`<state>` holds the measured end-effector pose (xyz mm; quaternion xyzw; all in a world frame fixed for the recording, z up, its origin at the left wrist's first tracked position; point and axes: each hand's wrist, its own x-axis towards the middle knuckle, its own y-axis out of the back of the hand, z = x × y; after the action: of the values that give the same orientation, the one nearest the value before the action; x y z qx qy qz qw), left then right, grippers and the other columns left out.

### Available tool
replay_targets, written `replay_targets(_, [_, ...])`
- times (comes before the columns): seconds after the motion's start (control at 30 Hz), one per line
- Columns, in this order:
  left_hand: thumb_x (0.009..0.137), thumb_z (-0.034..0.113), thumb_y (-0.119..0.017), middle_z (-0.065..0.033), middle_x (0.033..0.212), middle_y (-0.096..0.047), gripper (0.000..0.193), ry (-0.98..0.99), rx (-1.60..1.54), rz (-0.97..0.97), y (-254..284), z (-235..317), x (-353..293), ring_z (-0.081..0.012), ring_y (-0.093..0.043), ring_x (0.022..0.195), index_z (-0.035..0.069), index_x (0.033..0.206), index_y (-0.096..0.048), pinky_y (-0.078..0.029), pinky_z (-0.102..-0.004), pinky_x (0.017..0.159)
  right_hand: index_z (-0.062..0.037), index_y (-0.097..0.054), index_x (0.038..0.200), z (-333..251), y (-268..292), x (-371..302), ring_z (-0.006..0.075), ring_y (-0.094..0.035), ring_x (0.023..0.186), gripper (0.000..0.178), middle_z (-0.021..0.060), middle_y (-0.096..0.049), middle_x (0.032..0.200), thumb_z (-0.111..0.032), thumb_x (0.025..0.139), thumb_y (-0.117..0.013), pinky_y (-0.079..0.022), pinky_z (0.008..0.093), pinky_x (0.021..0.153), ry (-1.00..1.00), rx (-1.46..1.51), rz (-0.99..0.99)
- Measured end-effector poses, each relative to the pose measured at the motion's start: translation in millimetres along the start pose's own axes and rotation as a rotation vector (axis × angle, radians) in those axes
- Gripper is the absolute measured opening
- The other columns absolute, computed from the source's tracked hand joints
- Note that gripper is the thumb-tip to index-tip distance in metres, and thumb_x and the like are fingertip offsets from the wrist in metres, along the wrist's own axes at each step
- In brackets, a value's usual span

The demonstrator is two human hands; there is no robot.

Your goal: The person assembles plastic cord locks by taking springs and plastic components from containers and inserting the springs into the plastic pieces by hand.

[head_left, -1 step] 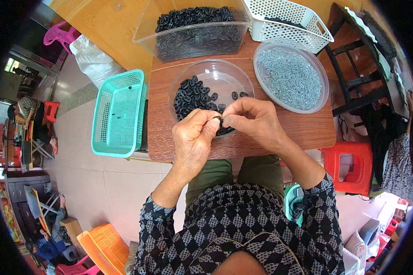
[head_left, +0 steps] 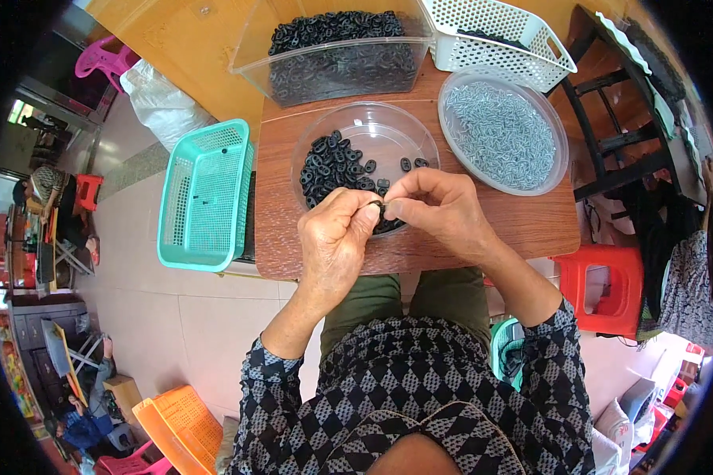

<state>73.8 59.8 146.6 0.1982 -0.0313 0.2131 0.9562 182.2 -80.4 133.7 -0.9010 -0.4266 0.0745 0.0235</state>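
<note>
Above the near part of a round clear tray [head_left: 392, 141], my two hands meet fingertip to fingertip. My left hand [head_left: 333, 231] is closed, pinching a small black oval piece [head_left: 378, 204] between thumb and forefinger. Thumb and forefinger of my right hand [head_left: 448, 214] are pinched against that piece; whatever they hold is too small and covered to name. Loose black oval pieces with two holes [head_left: 329, 168] heap up on the tray's left side, with a few scattered to the right. Beyond my right hand, a shallow round dish [head_left: 565, 162] holds many small silvery screws [head_left: 499, 134].
A clear bin [head_left: 252, 70] of black pieces stands at the table's [head_left: 503, 229] far side, beside a white perforated basket [head_left: 450, 49]. Left of the table sits a turquoise basket [head_left: 165, 229] with a few dark bits. A red stool [head_left: 614, 260] is at right; other people sit farther off.
</note>
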Motion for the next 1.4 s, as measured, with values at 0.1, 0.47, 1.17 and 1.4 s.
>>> replay_targets(0.1, [0.085, 0.004, -0.061, -0.0053, 0.077, -0.061, 0.011, -0.005, 0.021, -0.004, 2, 1, 4, -0.0091, -0.057, 0.067, -0.005, 0.09, -0.065, -0.047, -0.0212, 0.057, 0.0013, -0.064, 0.088, 2, -1, 4, 0.0054, -0.057, 0.072, 0.011, 0.0016, -0.065, 0.08, -0.008, 0.082, -0.065, -0.046, 0.0212, 0.064, 0.051, 0.006, 0.019])
replay_targets(0.47, [0.085, 0.004, -0.061, -0.0055, 0.074, -0.06, 0.011, -0.004, 0.039, -0.02, 6, -7, 6, -0.0093, -0.055, 0.063, -0.005, 0.089, -0.065, -0.045, -0.0218, 0.054, 0.0015, -0.064, 0.086, 2, -4, 8, 0.0053, -0.056, 0.072, 0.012, 0.0016, -0.065, 0.08, -0.01, 0.082, -0.064, -0.046, 0.0216, 0.064, 0.028, -0.034, -0.003])
replay_targets(1.17, [0.087, 0.001, -0.058, -0.0019, 0.069, -0.059, 0.008, 0.247, -0.27, 0.092, -8, -7, 1, -0.0046, -0.052, 0.055, -0.003, 0.085, -0.064, -0.043, -0.0183, 0.047, 0.0012, -0.056, 0.08, 15, -10, 19, 0.0182, -0.056, 0.063, 0.013, 0.0108, -0.057, 0.07, -0.01, 0.087, -0.056, -0.045, 0.0317, 0.058, 0.32, -0.261, -0.009])
replay_targets(1.4, [0.088, 0.003, -0.058, -0.0036, 0.071, -0.062, 0.009, 0.314, -0.334, 0.074, -4, -12, 8, -0.0049, -0.052, 0.055, -0.002, 0.089, -0.065, -0.043, -0.0181, 0.048, 0.0013, -0.059, 0.077, 14, -4, 27, 0.0207, -0.057, 0.064, 0.015, 0.0126, -0.057, 0.07, -0.01, 0.086, -0.056, -0.045, 0.0321, 0.059, 0.329, -0.238, -0.054])
